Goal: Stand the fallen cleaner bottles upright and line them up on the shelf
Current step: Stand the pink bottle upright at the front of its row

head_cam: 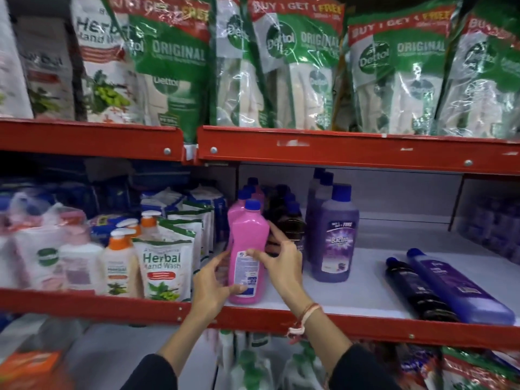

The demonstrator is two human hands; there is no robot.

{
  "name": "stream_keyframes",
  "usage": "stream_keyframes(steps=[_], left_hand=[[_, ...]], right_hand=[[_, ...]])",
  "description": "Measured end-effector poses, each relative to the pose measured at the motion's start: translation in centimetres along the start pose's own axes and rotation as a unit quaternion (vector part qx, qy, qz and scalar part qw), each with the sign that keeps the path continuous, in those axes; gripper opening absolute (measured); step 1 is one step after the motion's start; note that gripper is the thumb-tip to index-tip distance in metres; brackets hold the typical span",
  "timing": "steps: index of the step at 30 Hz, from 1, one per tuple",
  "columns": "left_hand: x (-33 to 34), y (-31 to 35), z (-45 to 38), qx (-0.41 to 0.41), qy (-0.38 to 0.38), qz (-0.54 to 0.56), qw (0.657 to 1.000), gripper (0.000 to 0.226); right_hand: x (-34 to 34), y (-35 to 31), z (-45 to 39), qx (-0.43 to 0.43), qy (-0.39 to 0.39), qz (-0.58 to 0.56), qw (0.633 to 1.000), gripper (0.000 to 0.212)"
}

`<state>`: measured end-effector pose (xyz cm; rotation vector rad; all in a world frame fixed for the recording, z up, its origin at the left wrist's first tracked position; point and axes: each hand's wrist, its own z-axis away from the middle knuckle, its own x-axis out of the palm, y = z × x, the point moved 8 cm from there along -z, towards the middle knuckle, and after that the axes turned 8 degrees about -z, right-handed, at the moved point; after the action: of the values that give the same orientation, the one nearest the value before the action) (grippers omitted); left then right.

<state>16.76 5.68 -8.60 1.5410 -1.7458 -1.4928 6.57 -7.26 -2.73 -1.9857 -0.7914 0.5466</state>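
A pink cleaner bottle (249, 243) with a blue cap stands upright at the front of the white shelf (365, 280), its back label facing me. My left hand (213, 280) holds its lower left side, and my right hand (281, 257) grips its right side. More pink bottles stand in a row behind it. Dark brown bottles (289, 218) stand just to the right, then a row of upright purple bottles (334, 235). At the right, a dark bottle (416, 288) and a purple bottle (458, 288) lie flat side by side.
Herbal hand wash pouches (163, 266) and pump bottles (118, 266) fill the shelf section to the left. Green refill packs (281, 66) crowd the shelf above. The red shelf rail (365, 322) runs along the front edge. More purple bottles (495, 229) stand far right.
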Motion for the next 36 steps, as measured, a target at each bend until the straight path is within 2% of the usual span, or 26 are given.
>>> stream_keyframes(steps=[4,8,10,13,14,16,17,20,23,26,32,36], left_hand=[[-0.3,-0.9,0.3,-0.001,0.022,0.007,1.000,0.081],[-0.2,-0.1,1.2,0.021,0.067,-0.060,0.996,0.071],[-0.2,0.2,1.5,0.022,0.058,-0.039,0.997,0.055],[-0.9,-0.1,1.5,0.042,0.046,-0.002,0.998,0.018],[-1.2,-0.4,1.3,0.045,0.039,0.002,0.998,0.013],[-1.4,-0.9,1.0,0.043,0.023,0.012,0.999,0.006],[-1.3,-1.1,1.0,0.038,0.014,0.025,0.999,0.009],[-1.0,-2.0,0.7,0.011,-0.008,0.070,0.997,0.053],[-0.6,-2.3,-0.2,0.020,-0.041,0.071,0.996,0.092],[0.0,-1.3,-0.2,0.051,-0.065,0.036,0.996,0.091],[0.2,-0.5,0.7,0.070,-0.024,-0.004,0.997,0.085],[-0.9,1.2,1.9,0.120,0.110,-0.139,0.977,0.083]], right_hand=[[1.2,-0.1,0.5,-0.025,0.007,0.025,0.999,0.073],[1.4,0.7,1.9,-0.012,0.041,0.096,0.994,0.068],[2.2,2.0,1.9,0.024,0.012,0.100,0.995,0.082],[3.4,3.2,1.3,0.060,-0.029,0.110,0.992,0.100],[3.6,3.3,1.2,0.068,-0.036,0.111,0.991,0.095],[3.8,3.5,0.9,0.083,-0.040,0.076,0.993,0.070],[3.7,3.9,0.8,0.093,-0.042,0.040,0.994,0.062],[4.0,5.3,0.8,0.153,-0.097,-0.111,0.977,0.043],[4.3,5.7,0.9,0.182,-0.162,-0.180,0.953,0.042],[4.1,5.9,0.9,0.175,-0.189,-0.139,0.956,0.059],[2.7,6.2,1.6,0.108,-0.144,-0.051,0.982,0.064],[1.4,6.1,2.4,0.092,-0.145,0.017,0.985,0.059]])
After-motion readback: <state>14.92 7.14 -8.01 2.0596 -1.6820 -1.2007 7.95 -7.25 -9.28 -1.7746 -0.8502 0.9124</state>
